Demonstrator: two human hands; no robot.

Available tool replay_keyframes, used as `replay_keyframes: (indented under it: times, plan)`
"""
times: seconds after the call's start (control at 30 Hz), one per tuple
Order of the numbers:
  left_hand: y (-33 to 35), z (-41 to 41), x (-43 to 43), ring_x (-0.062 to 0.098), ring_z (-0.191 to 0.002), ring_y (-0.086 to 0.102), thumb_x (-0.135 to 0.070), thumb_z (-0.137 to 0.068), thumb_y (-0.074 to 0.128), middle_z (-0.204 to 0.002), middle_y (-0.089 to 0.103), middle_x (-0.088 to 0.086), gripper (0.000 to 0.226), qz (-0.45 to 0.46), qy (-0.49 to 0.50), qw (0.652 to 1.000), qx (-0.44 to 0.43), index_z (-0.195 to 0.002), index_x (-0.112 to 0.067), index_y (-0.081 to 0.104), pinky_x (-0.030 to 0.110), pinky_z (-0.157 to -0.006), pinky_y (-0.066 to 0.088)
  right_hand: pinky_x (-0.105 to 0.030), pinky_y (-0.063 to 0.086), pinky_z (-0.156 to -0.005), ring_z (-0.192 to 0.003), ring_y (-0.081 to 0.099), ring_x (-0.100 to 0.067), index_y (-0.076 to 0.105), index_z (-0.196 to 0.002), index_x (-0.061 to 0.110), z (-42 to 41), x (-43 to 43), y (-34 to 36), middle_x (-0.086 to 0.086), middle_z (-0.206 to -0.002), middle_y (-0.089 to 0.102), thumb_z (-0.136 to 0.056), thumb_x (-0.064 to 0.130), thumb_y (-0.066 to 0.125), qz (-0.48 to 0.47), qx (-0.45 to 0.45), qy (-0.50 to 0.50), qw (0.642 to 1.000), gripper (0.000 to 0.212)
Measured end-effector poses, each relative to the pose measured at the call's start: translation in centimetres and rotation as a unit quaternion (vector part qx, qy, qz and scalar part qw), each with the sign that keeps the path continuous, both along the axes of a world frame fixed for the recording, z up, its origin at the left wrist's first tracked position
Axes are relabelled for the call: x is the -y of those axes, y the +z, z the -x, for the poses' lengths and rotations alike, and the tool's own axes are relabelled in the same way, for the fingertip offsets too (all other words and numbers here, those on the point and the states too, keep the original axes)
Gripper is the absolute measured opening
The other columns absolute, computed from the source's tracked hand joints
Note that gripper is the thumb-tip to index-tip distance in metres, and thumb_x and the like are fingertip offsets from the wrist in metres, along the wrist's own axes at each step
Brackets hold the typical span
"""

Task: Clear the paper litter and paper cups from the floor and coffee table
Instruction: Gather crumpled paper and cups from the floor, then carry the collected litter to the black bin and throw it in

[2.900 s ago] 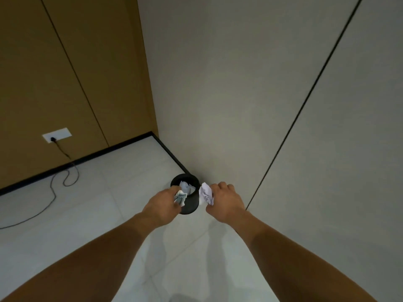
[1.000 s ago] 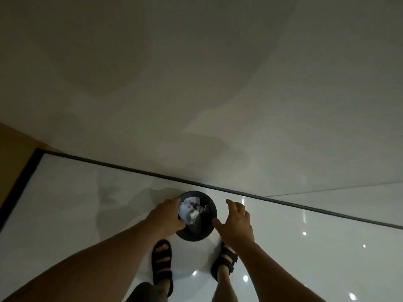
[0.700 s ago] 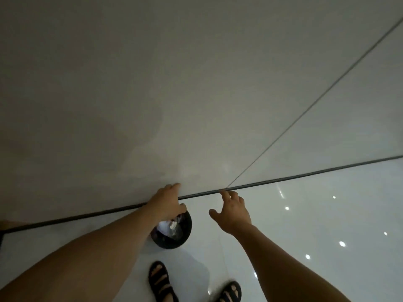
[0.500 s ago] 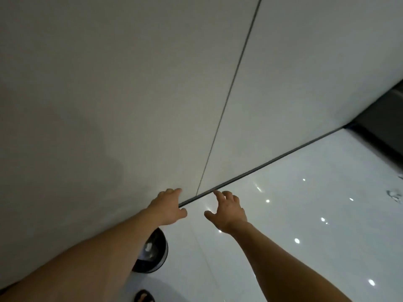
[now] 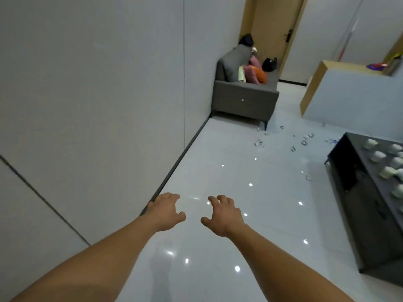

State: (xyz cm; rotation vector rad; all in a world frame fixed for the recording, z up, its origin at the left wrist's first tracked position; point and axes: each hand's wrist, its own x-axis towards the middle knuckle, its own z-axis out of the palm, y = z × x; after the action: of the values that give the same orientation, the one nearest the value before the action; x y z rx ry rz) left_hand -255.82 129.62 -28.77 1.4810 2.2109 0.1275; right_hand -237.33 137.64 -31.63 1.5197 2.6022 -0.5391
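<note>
Head view: both bare arms reach forward over the glossy white floor. The left hand and the right hand hover palm-down and side by side, not touching each other. Both are well apart from the dark surface, on its wall-facing side. Left grip: wide, with fingers spread and loosely curled, holding nothing. Right grip: wide, with fingers spread and loosely curled, holding nothing. The paper cups are white and stand on top of the surface, spaced apart from one another. The frame edge cuts the group, so the count cannot be told. The paper litter lies scattered on the floor beyond the far end of the surface, between it and the grey sofa. A single scrap lies on the floor near the long wall-facing side of the surface. The sofa stands well beyond the far end of the surface, against the wall. It carries pink and orange cushions and a black bag. A wooden door stands farther from the surface than the sofa.
</note>
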Motion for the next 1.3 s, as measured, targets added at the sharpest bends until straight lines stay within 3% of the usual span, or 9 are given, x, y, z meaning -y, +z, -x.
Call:
replay_keyframes:
  times: [0.3, 0.7, 1.0, 1.3]
  plan:
    - [0.6, -11.1, -16.2, 0.02, -0.142, 0.023, -0.049, -0.087, 0.054, -0.154, 0.027, -0.002, 0.071, -0.012, -0.159, 0.987, -0.003, -0.148, -0.023, 0.028, 0.041, -0.114, 0.024, -0.047, 0.031, -0.107, -0.143, 0.019, -0.025, 0.023, -0.151, 0.027, -11.7, -10.6, -0.1, -0.003, -0.156, 0.023, -0.087, 0.058, 0.05, 0.008, 0.0, -0.152, 0.988, 0.076]
    - [0.5, -18.1, -41.6, 0.023, -0.141, 0.022, -0.05, -0.085, 0.054, -0.154, 0.028, 0.001, 0.073, -0.012, -0.265, 0.964, -0.008, -0.148, -0.023, 0.028, 0.043, -0.112, 0.027, -0.043, 0.033, -0.106, -0.142, 0.02, -0.023, 0.027, -0.151, 0.026, -20.6, -30.1, 0.7, 0.0, -0.154, 0.025, -0.089, 0.054, 0.051, 0.006, 0.008, -0.286, 0.958, 0.073]
    - [-0.3, -28.7, -57.6, 0.023, -0.141, 0.024, -0.049, -0.085, 0.055, -0.153, 0.029, 0.0, 0.074, 0.006, -0.328, 0.945, -0.016, -0.148, -0.023, 0.028, 0.043, -0.11, 0.03, -0.043, 0.033, -0.107, -0.141, 0.022, -0.024, 0.024, -0.152, 0.024, -31.2, -44.0, -1.0, -0.001, -0.156, 0.02, -0.089, 0.054, 0.052, 0.035, 0.014, -0.335, 0.941, 0.074]
    - [0.1, -39.7, -73.0, 0.022, -0.14, 0.026, -0.047, -0.086, 0.055, -0.152, 0.03, 0.001, 0.072, -0.004, -0.312, 0.95, 0.008, -0.148, -0.022, 0.029, 0.041, -0.11, 0.031, -0.043, 0.035, -0.105, -0.138, 0.025, -0.026, 0.024, -0.152, 0.023, -43.3, -61.0, 0.7, -0.002, -0.154, 0.023, -0.089, 0.054, 0.051, 0.015, 0.015, -0.339, 0.94, 0.075]
